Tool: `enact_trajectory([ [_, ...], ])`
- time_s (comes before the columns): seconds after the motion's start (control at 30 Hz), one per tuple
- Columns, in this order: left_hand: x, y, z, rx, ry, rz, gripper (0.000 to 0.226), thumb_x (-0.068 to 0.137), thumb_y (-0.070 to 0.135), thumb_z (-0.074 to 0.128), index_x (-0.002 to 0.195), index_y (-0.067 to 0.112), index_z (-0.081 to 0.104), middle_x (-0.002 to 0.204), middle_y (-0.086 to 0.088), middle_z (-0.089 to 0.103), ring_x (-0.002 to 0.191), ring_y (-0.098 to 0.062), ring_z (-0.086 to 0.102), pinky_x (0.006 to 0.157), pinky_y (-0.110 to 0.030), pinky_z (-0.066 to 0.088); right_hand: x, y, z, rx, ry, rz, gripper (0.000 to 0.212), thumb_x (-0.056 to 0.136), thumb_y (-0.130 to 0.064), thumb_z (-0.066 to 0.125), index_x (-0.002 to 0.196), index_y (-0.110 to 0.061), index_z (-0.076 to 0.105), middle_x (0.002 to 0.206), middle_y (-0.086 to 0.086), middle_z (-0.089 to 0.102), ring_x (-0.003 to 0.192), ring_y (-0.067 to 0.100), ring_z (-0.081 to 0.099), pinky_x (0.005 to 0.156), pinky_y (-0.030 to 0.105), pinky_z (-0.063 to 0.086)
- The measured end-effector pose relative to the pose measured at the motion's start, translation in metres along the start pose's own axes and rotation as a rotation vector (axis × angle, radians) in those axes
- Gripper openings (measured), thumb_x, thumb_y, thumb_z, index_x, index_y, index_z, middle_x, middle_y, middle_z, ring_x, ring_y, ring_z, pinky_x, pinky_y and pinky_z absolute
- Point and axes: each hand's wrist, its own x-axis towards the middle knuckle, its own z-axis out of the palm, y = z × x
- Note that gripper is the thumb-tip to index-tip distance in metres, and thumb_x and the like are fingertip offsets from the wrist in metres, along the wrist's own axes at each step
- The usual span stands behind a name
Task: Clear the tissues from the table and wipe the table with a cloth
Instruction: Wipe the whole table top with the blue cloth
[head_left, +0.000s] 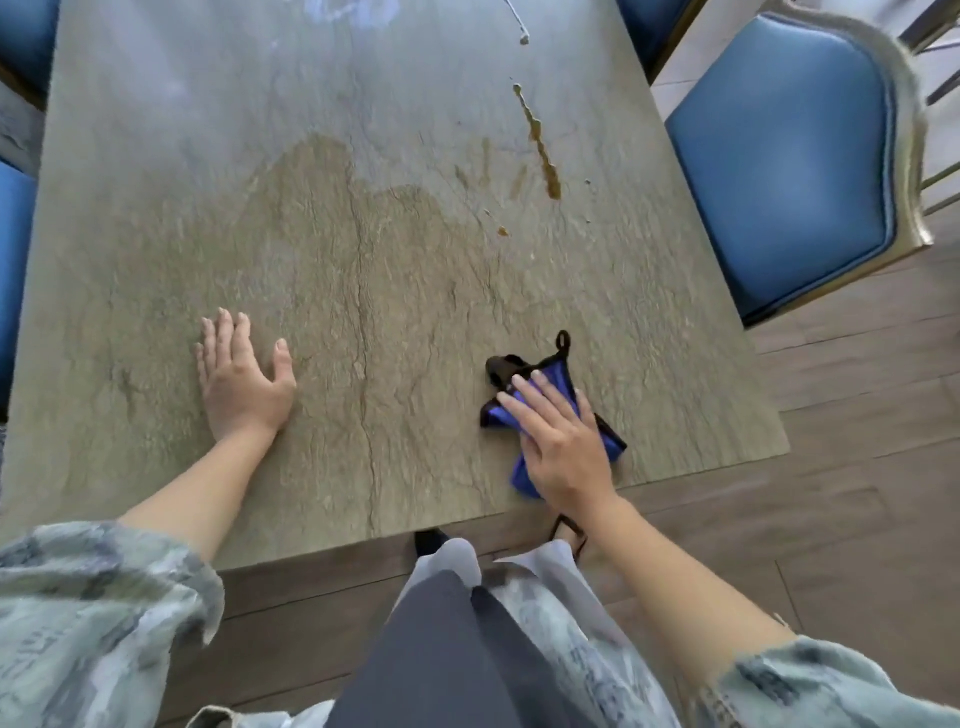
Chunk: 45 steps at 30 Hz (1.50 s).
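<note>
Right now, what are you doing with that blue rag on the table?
A person is wiping the table. The right hand presses flat on a blue cloth near the table's front right corner. The left hand rests flat on the tabletop, holding nothing. Farther back, a brown spill streak and a few small drops are not yet wiped, with a damp-looking patch in the middle. No tissues are in view on the table.
</note>
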Motion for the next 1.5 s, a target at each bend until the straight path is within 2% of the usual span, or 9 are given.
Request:
enact_trajectory([
  [0.13, 0.004, 0.0, -0.002, 0.006, -0.053, 0.005, 0.068, 0.091, 0.044, 0.033, 0.146, 0.004, 0.029, 0.159, -0.015, 0.016, 0.148, -0.027, 0.006, 0.121, -0.043, 0.002, 0.018, 0.064, -0.031, -0.003, 0.076, 0.338, 0.043, 0.095, -0.021, 0.04, 0.136, -0.026, 0.051, 0.149, -0.003, 0.041, 0.143, 0.016, 0.027, 0.11, 0.055, 0.023],
  [0.3, -0.01, 0.038, -0.003, 0.044, -0.049, -0.074, 0.061, 0.094, 0.025, 0.046, 0.146, 0.001, 0.028, 0.156, -0.025, 0.013, 0.147, -0.036, 0.005, 0.116, -0.059, 0.002, 0.039, 0.025, -0.01, -0.065, 0.175, 0.593, 0.051, 0.086, -0.017, 0.044, 0.136, -0.022, 0.051, 0.148, 0.005, 0.043, 0.141, 0.026, 0.032, 0.107, 0.058, 0.025],
  [0.43, -0.057, 0.109, 0.021, -0.012, -0.102, 0.168, 0.064, 0.092, 0.031, 0.046, 0.148, 0.008, 0.026, 0.159, -0.019, 0.009, 0.148, -0.031, 0.003, 0.116, -0.049, -0.007, 0.018, -0.003, 0.002, -0.042, 0.06, 0.225, 0.051, 0.085, -0.018, 0.049, 0.136, -0.023, 0.051, 0.148, 0.002, 0.043, 0.141, 0.022, 0.031, 0.112, 0.05, 0.02],
  [0.53, -0.083, 0.162, 0.045, -0.06, -0.13, 0.237, 0.065, 0.09, 0.039, 0.041, 0.147, 0.01, 0.03, 0.159, -0.015, 0.012, 0.149, -0.028, 0.003, 0.116, -0.049, -0.007, -0.006, 0.028, -0.012, -0.006, -0.028, -0.011, 0.046, 0.09, -0.021, 0.044, 0.135, -0.026, 0.054, 0.147, -0.004, 0.045, 0.141, 0.015, 0.032, 0.114, 0.043, 0.017],
  [0.73, -0.109, 0.213, 0.073, 0.01, -0.137, 0.169, 0.071, 0.092, 0.054, 0.032, 0.148, 0.011, 0.029, 0.16, -0.015, 0.007, 0.149, -0.027, -0.004, 0.115, -0.051, -0.012, -0.021, 0.147, -0.07, 0.014, -0.055, 0.116, 0.044, 0.096, -0.026, 0.037, 0.139, -0.031, 0.047, 0.151, -0.009, 0.037, 0.145, 0.01, 0.021, 0.112, 0.05, 0.022],
  [0.93, -0.123, 0.217, 0.077, 0.035, -0.036, 0.165, 0.072, 0.092, 0.058, 0.029, 0.143, 0.008, 0.035, 0.159, -0.017, 0.014, 0.149, -0.027, 0.003, 0.119, -0.051, -0.005, -0.019, 0.146, -0.068, 0.046, -0.039, 0.143, 0.047, 0.093, -0.019, 0.043, 0.139, -0.028, 0.047, 0.152, -0.005, 0.036, 0.146, 0.013, 0.018, 0.115, 0.047, 0.01],
  [1.13, -0.123, 0.224, 0.077, -0.006, -0.013, 0.169, 0.087, 0.081, 0.071, 0.037, 0.145, 0.011, 0.034, 0.159, -0.014, 0.014, 0.149, -0.022, 0.004, 0.117, -0.047, -0.012, -0.026, 0.23, -0.105, -0.02, -0.311, -0.479, 0.047, 0.094, -0.023, 0.038, 0.141, -0.032, 0.042, 0.154, -0.009, 0.032, 0.146, 0.01, 0.014, 0.118, 0.037, 0.006],
  [1.33, -0.122, 0.227, 0.079, 0.026, -0.008, 0.149, 0.088, 0.082, 0.071, 0.039, 0.148, 0.014, 0.027, 0.16, -0.011, 0.012, 0.149, -0.019, 0.001, 0.118, -0.048, -0.012, 0.043, 0.256, -0.103, 0.031, -0.188, -0.407, 0.043, 0.093, -0.022, 0.04, 0.132, -0.029, 0.055, 0.146, -0.008, 0.045, 0.141, 0.012, 0.029, 0.111, 0.042, 0.018],
  [1.5, -0.122, 0.228, 0.082, 0.093, -0.026, 0.144, 0.08, 0.087, 0.066, 0.034, 0.149, 0.016, 0.025, 0.161, -0.011, 0.008, 0.149, -0.021, -0.001, 0.118, -0.05, -0.011, 0.106, 0.242, -0.092, 0.011, -0.131, -0.225, 0.044, 0.093, -0.015, 0.044, 0.135, -0.028, 0.052, 0.149, -0.007, 0.042, 0.143, 0.015, 0.026, 0.113, 0.048, 0.015],
])
